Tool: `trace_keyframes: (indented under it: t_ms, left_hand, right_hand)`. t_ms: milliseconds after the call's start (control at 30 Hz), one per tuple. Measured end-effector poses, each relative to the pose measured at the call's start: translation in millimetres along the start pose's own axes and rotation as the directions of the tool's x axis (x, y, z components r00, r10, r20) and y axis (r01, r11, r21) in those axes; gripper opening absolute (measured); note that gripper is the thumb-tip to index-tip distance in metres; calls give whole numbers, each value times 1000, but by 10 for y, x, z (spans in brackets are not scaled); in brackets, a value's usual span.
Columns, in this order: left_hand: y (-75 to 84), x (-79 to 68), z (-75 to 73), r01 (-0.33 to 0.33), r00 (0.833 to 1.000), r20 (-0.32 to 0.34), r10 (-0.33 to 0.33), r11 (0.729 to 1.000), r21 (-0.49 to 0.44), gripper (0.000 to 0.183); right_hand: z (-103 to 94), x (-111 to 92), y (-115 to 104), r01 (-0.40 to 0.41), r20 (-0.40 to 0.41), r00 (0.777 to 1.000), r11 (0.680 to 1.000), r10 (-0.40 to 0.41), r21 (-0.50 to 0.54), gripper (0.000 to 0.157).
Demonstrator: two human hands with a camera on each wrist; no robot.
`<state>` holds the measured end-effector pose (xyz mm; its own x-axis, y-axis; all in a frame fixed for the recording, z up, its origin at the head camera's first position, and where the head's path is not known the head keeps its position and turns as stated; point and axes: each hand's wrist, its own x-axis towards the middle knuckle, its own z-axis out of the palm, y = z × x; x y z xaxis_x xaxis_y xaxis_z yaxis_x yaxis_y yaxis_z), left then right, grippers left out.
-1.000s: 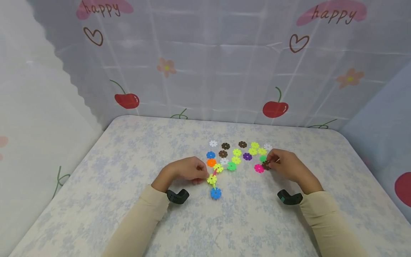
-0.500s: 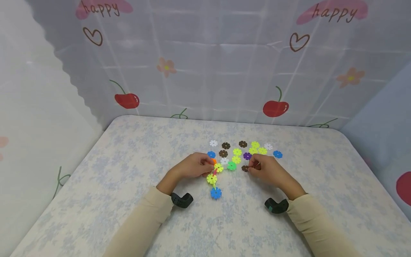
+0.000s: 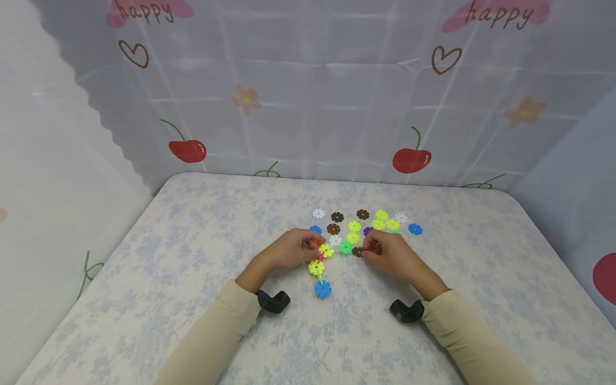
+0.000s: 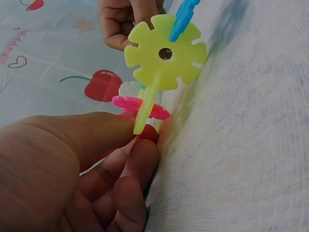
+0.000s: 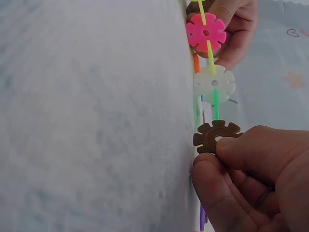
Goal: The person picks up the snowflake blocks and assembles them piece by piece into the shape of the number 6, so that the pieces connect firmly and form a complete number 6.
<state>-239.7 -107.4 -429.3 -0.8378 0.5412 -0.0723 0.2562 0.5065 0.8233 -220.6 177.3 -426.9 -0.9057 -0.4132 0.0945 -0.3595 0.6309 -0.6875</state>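
My left hand (image 3: 291,250) pinches a chain of notched interlocking discs near its pink disc (image 5: 206,33). The chain runs from a blue disc (image 3: 323,289) through a yellow disc (image 4: 165,31) and the pink one to a white disc (image 5: 212,83) and a green disc (image 3: 346,247). Between thumb and fingers, my right hand (image 3: 394,256) holds a brown interlocking disc (image 5: 205,137). Its notched rim is right at the lower end of the green disc in the right wrist view. My left fingertips partly hide the chain and an orange disc (image 3: 318,243).
Several loose discs lie behind the hands, among them a brown disc (image 3: 337,217), a yellow disc (image 3: 354,226), a white disc (image 3: 401,217) and a blue disc (image 3: 415,229). The table (image 3: 216,214) has a pale flowered cover, with a printed curtain (image 3: 308,107) behind it.
My right hand has brought the brown disc leftward from the right side of the loose discs to the chain's green end. My left hand has shifted slightly right along the chain.
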Motion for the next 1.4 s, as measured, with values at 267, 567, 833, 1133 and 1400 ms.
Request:
trace_keyframes:
  t_ms: [267, 567, 833, 1133, 1400]
  left_hand:
    - [-7, 7, 18, -34, 999, 9, 34, 999, 24, 34]
    - [12, -3, 13, -37, 999, 6, 36, 999, 40, 34]
    - [22, -8, 25, -30, 999, 28, 29, 999, 43, 31]
    - [40, -26, 30, -49, 998, 39, 49, 999, 14, 23]
    - [37, -16, 40, -31, 999, 38, 31, 1000, -2, 22]
  right_hand:
    - [31, 3, -21, -6, -22, 1000, 1000, 6, -11, 14]
    - [5, 7, -24, -30, -33, 999, 999, 30, -16, 15]
    - [20, 12, -2, -23, -30, 999, 1000, 23, 6, 17]
    - [16, 7, 1, -4, -9, 1000, 1000, 4, -25, 18]
    - [41, 16, 30, 52, -7, 999, 998, -52, 45, 18]
